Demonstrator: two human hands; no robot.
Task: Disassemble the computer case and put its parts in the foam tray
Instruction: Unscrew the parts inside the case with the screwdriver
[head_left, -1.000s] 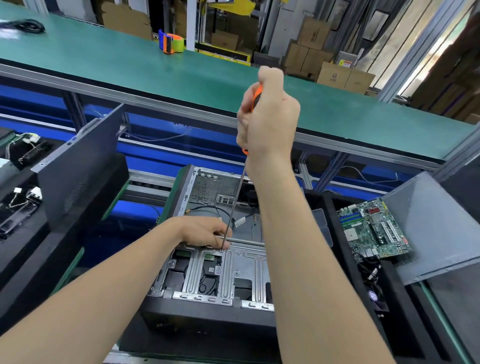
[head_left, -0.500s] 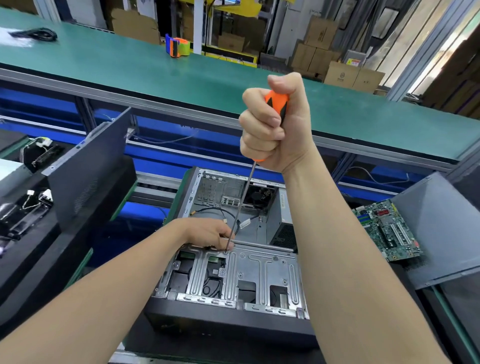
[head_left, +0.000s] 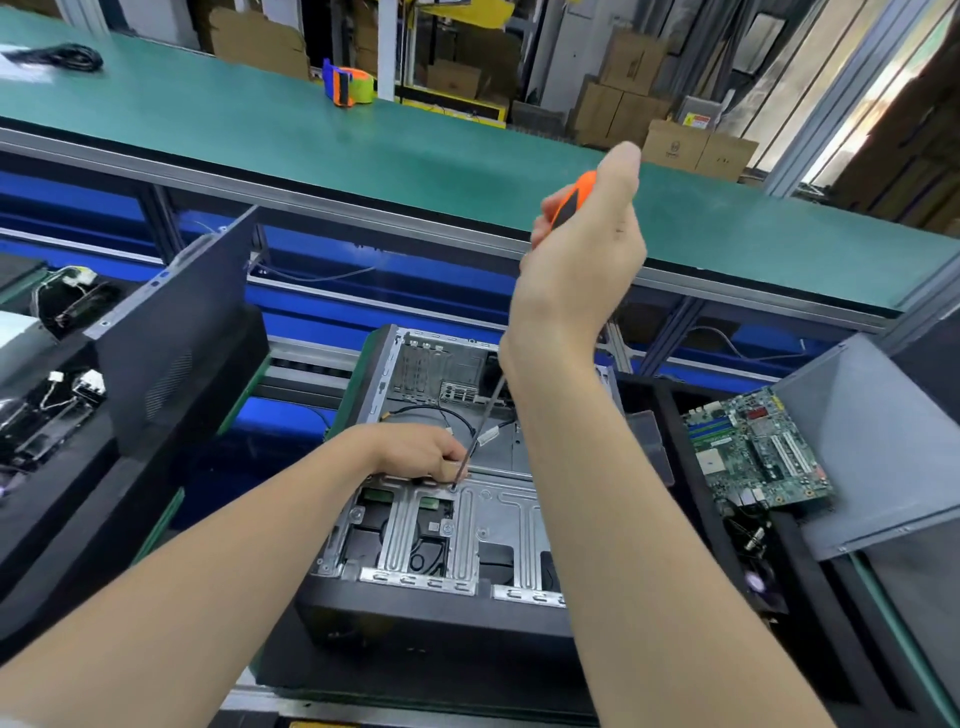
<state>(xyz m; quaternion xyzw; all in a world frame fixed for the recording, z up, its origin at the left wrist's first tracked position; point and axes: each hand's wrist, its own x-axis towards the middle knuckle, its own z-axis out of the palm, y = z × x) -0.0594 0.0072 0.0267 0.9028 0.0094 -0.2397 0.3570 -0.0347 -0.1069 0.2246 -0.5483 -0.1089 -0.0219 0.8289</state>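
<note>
Rolled right round since half a second back: knuckles to camera then, heel of the palm now. Fingers of the right hand (head_left: 582, 260) clamped on the orange-and-black handle of the screwdriver (head_left: 570, 201), thumb poking up toward 12. No change down at the tip: left hand (head_left: 415, 452) with fingers curled in, pinching the shaft just above a screw (head_left: 454, 487) on the far edge of the drive cage. Dead centre of it all: computer case (head_left: 498, 519), lying on its side, open face up, mostly gutted.

Looks like mid-unscrewing. To do it clean: keep the shaft square to the screw head, press down while turning, regrip in short bites rather than one big wrist swing. Keep those left fingertips close to stop cam-out and to catch the screw before a drop into the cage.

Round about: foam tray (head_left: 678, 467) at 3 o'clock of the case with a motherboard (head_left: 753, 452) already lying in it, grey side panel (head_left: 872, 441) leaning just past that, dark panel (head_left: 176, 332) propped at 9, tape dispenser (head_left: 345, 83) way out at 12 on the green belt (head_left: 260, 130). In the way: loose black cable (head_left: 441, 413) just behind the shaft, plus own right forearm hiding a good chunk of the cage.
</note>
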